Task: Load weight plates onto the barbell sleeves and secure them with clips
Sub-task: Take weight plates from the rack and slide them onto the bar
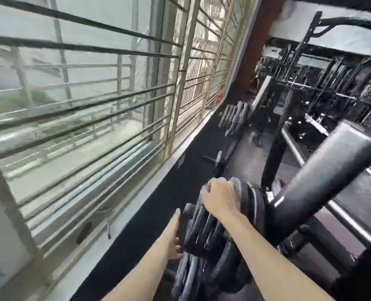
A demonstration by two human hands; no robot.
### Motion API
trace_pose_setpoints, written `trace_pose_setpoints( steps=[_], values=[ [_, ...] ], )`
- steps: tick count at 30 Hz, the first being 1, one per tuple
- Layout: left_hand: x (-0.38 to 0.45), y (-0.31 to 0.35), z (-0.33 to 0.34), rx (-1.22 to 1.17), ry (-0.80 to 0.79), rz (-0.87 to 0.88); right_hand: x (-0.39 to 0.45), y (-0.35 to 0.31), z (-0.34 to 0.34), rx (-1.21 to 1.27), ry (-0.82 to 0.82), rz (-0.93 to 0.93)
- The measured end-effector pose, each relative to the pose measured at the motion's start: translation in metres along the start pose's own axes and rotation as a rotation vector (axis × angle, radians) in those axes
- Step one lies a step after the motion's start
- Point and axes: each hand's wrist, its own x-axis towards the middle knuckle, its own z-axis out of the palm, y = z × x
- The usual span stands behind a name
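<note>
Black plates stand on edge in a row on a storage rack low in the view, close to the wall under the window; motion blur softens their edges. The right hand lies on top of the tallest plate at the far end of the row, fingers curled together over its rim. The left hand is at the near end, palm flat against the outer plate's face, fingers straight and close together, thumb pointing up. More plates sit lower on the same rack. Just right of the row, a thick padded roller slants upward. Farther along the wall is a second rack of plates, with dark machines beyond.
</note>
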Motion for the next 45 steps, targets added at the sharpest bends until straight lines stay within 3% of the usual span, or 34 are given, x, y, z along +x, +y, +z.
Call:
trace_pose_setpoints(
  steps=[5, 9, 12, 14, 16, 18, 21, 27, 31, 40, 45],
  values=[
    [0.024, 0.015, 0.012, -0.103, -0.203, -0.141, 0.029, 0.005, 0.031, -0.019, -0.237, 0.155],
    [0.053, 0.023, -0.001, -0.029, -0.156, -0.194, 0.035, -0.002, 0.045, -0.007, -0.164, 0.235],
    [0.06, 0.029, -0.008, 0.023, -0.196, -0.12, 0.038, -0.017, 0.046, -0.03, -0.169, 0.279],
    [0.067, 0.035, -0.019, 0.043, -0.229, 0.028, 0.038, -0.029, 0.048, -0.05, -0.183, 0.265],
    [0.068, 0.04, -0.038, 0.026, -0.178, 0.041, 0.037, -0.043, 0.052, -0.016, -0.206, 0.243],
    [0.058, 0.049, -0.059, 0.017, -0.013, 0.107, 0.032, -0.055, 0.054, 0.086, -0.245, 0.237],
    [0.036, 0.071, -0.084, -0.089, 0.19, 0.382, 0.022, -0.062, 0.044, 0.376, -0.193, 0.225],
    [-0.05, 0.117, -0.054, -0.084, 0.188, 0.756, -0.021, -0.035, -0.02, 0.844, 0.156, 0.388],
    [-0.125, 0.092, 0.014, -0.042, -0.014, 0.862, -0.077, 0.014, -0.08, 1.022, 0.459, 0.439],
    [-0.28, -0.117, 0.158, 0.164, -0.47, 0.965, -0.326, 0.186, -0.186, 1.086, 0.96, 0.593],
    [-0.338, -0.255, 0.236, 0.269, -0.689, 0.88, -0.471, 0.276, -0.225, 0.915, 1.243, 0.715]
  ],
)
